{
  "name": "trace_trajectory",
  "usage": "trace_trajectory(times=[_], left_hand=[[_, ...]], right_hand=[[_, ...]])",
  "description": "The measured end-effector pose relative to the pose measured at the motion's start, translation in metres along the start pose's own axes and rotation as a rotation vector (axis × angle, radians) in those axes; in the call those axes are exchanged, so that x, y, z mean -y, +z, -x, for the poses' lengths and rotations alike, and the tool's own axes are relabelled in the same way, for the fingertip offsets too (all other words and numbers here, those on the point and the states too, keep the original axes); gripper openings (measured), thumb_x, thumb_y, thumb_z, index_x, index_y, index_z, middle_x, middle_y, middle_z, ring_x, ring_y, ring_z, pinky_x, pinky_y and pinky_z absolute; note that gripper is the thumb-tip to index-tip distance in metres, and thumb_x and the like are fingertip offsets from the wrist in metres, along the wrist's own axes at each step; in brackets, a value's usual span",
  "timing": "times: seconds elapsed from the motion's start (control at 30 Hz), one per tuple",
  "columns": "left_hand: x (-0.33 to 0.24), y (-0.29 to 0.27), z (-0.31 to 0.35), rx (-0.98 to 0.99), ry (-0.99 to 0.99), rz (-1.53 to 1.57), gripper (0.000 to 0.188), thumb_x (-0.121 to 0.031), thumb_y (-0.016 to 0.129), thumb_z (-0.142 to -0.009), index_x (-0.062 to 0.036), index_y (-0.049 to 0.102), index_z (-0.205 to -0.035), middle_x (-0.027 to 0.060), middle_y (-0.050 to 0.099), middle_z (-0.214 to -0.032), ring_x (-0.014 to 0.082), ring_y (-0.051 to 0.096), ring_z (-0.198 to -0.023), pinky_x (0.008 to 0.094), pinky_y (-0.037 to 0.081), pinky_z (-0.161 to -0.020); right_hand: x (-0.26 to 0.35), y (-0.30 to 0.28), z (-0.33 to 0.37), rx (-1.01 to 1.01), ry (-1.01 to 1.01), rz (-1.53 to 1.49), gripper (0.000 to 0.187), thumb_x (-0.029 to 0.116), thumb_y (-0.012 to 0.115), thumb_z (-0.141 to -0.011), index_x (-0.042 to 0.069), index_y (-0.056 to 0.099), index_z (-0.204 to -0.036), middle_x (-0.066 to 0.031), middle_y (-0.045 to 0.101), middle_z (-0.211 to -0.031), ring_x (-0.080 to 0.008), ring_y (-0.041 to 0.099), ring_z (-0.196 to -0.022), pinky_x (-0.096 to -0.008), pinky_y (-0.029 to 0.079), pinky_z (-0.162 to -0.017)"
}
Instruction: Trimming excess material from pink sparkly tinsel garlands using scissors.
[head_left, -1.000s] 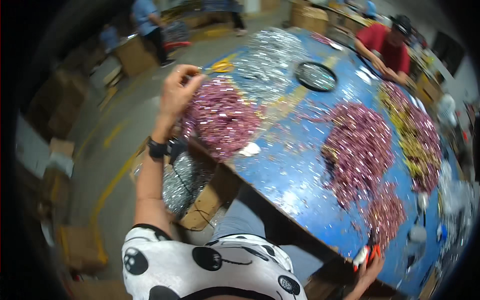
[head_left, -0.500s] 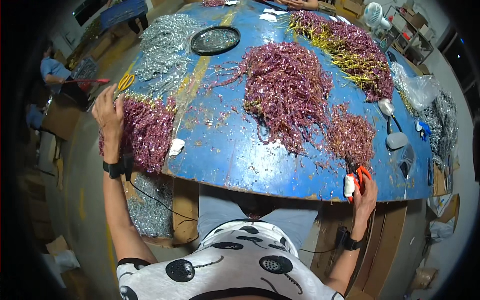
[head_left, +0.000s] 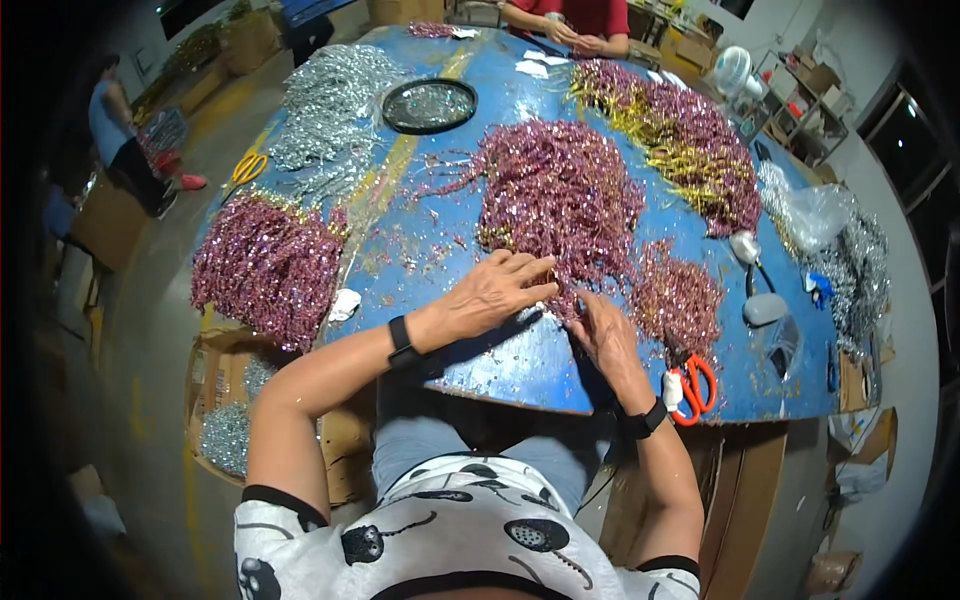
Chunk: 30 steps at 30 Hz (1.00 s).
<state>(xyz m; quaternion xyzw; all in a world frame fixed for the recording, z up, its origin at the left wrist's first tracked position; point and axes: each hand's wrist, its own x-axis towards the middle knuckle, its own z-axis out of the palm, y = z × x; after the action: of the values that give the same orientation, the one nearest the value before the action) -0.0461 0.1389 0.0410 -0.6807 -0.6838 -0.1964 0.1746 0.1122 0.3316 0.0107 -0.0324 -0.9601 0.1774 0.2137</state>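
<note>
A large pile of shiny pink tinsel strands [head_left: 565,195] lies in the middle of the blue table [head_left: 500,375]. At its near edge, my left hand [head_left: 490,298] reaches in from the left, fingers bent onto the strands. My right hand [head_left: 608,338] meets it from the right, fingers curled at the loose ends that hang between both hands. Exactly what the fingertips pinch is partly hidden. Orange-handled scissors [head_left: 697,385], with white wrapping on one handle, lie right of my right wrist. Their blades point at a smaller pink tinsel heap [head_left: 675,300].
Left are a bundle of pink tinsel [head_left: 270,265], yellow scissors [head_left: 248,168], silver tinsel [head_left: 335,100] and a round black tray [head_left: 430,106]. Pink and gold tinsel [head_left: 690,140] lies far right, beside a fan [head_left: 738,72]. A person in red [head_left: 575,25] sits across the table.
My right hand has let go of the orange scissors and moved left to the central pile. My left hand has left the left bundle and come right to the same pile.
</note>
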Motion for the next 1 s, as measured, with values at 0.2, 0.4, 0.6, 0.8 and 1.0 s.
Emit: trace_trajectory(times=[0.2, 0.4, 0.6, 0.8, 1.0], left_hand=[[0.046, 0.01, -0.003, 0.083, -0.005, 0.039, 0.015, -0.004, 0.059, -0.077, -0.0104, 0.061, -0.09, 0.007, 0.058, -0.099, 0.0275, 0.058, -0.088, 0.0392, 0.047, -0.074], [0.083, -0.043, 0.001, -0.518, -0.552, 0.834, 0.012, -0.001, 0.061, -0.089, -0.0031, 0.067, -0.099, 0.0087, 0.067, -0.102, 0.018, 0.068, -0.086, 0.0285, 0.053, -0.073], [0.103, -0.049, 0.029, -0.568, -0.978, 0.882, 0.024, -0.006, 0.059, -0.093, -0.0049, 0.062, -0.116, 0.0154, 0.064, -0.115, 0.0148, 0.069, -0.078, 0.0271, 0.054, -0.07], [0.055, -0.018, 0.014, -0.22, -0.665, 0.459, 0.017, -0.014, 0.064, -0.087, -0.0037, 0.067, -0.101, 0.0144, 0.068, -0.093, 0.0296, 0.066, -0.084, 0.0366, 0.052, -0.074], [0.039, 0.058, -0.005, -0.205, -0.666, 0.328, 0.035, -0.028, 0.075, -0.08, -0.001, 0.063, -0.099, 0.0145, 0.061, -0.088, 0.0283, 0.06, -0.081, 0.0388, 0.049, -0.071]], right_hand=[[0.004, -0.044, -0.023, 0.051, 0.327, -0.556, 0.02, 0.017, 0.062, -0.094, 0.0, 0.069, -0.104, -0.0077, 0.07, -0.089, -0.0158, 0.065, -0.08, -0.0297, 0.051, -0.073], [-0.034, -0.067, -0.016, -0.15, 0.453, -0.714, 0.022, 0.018, 0.059, -0.097, 0.001, 0.068, -0.106, 0.0049, 0.06, -0.077, -0.0031, 0.049, -0.07, -0.0195, 0.04, -0.062], [-0.055, -0.043, 0.018, -0.242, 0.29, -0.367, 0.019, 0.014, 0.064, -0.092, 0.001, 0.068, -0.105, -0.0104, 0.066, -0.088, -0.0193, 0.061, -0.076, -0.0333, 0.048, -0.068], [-0.011, -0.056, 0.002, -0.256, 0.061, 0.004, 0.035, 0.016, 0.073, -0.081, 0.004, 0.063, -0.113, -0.0156, 0.061, -0.112, -0.0342, 0.057, -0.105, -0.0407, 0.047, -0.09], [0.011, -0.021, -0.012, -0.017, -0.064, -0.262, 0.033, 0.018, 0.073, -0.082, 0.004, 0.065, -0.11, -0.0156, 0.06, -0.111, -0.0339, 0.058, -0.104, -0.041, 0.048, -0.09]])
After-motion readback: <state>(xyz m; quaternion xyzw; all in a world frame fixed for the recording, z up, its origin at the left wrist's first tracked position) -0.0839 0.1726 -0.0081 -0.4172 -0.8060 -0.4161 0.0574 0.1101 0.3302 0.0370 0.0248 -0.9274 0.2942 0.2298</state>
